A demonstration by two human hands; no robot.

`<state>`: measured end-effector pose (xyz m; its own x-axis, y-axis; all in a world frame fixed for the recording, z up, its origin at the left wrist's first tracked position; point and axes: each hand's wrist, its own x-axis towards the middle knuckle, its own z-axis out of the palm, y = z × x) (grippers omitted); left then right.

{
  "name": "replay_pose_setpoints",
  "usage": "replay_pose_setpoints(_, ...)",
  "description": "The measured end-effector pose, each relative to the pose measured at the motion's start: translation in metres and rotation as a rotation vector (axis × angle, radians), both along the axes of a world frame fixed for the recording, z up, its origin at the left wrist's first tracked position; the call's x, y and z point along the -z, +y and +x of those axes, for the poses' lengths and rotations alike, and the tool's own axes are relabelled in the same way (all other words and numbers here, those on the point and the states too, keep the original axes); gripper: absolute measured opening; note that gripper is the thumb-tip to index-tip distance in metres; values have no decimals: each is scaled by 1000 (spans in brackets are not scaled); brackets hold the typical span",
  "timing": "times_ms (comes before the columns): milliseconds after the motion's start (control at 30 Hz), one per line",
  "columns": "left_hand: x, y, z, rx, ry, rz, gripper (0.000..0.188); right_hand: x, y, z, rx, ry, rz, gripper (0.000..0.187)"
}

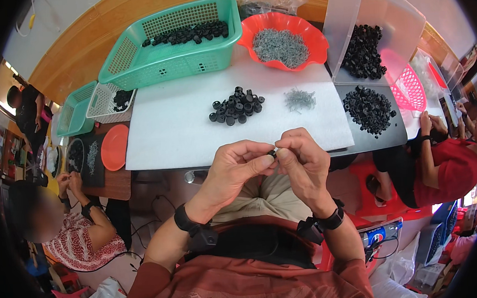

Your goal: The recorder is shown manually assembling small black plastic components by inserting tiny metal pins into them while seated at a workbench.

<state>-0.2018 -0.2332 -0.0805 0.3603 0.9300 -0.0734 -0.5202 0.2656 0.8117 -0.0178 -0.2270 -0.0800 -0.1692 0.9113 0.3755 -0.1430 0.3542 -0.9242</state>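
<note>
My left hand point(233, 163) pinches a small round black plastic part point(272, 153) between thumb and fingertips, just in front of the table's near edge. Against it, the thumb and index finger of my right hand point(307, 164) are pressed together; whatever they grip is too small and covered to name. Beyond my hands, a pile of black knob-like parts point(237, 107) lies on a white sheet point(173, 133). To the right of that pile is a small heap of thin silvery metal pieces point(299, 99), like screws or pins.
At the back stand a green basket point(164, 71) of black parts and a red wavy-rimmed bowl point(319, 46) of metal pieces. Right are a clear bin point(384, 3), loose black pieces point(369, 110) and a pink basket point(412, 88). People work on both sides; a red plate point(114, 147) lies left.
</note>
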Motion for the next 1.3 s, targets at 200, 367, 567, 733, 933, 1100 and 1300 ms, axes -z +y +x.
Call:
replay_pose_setpoints(200,0,-1,2,9,-16,-2,23,3,-1,-1,61,-25,59,12)
replay_pose_setpoints(367,-1,-2,2,-5,-10,-7,21,3,-1,4,78,-195,142,16)
replay_pose_setpoints(567,-3,-4,2,2,-37,-82,18,-13,-2,18,37,-386,278,29)
replay_pose_setpoints(733,-6,-5,6,52,-47,-77,19,-9,-2,18,72,-436,357,37)
replay_pose_setpoints(933,-6,-5,7,55,-36,-119,19,-1,-2,16,129,-405,416,38)
replay_pose_setpoints(1100,0,-3,3,61,-45,-125,16,0,-5,16,127,-408,358,37)
replay_pose_setpoints(1300,-5,-5,6,34,-139,-187,21,4,-5,12,138,-391,327,40)
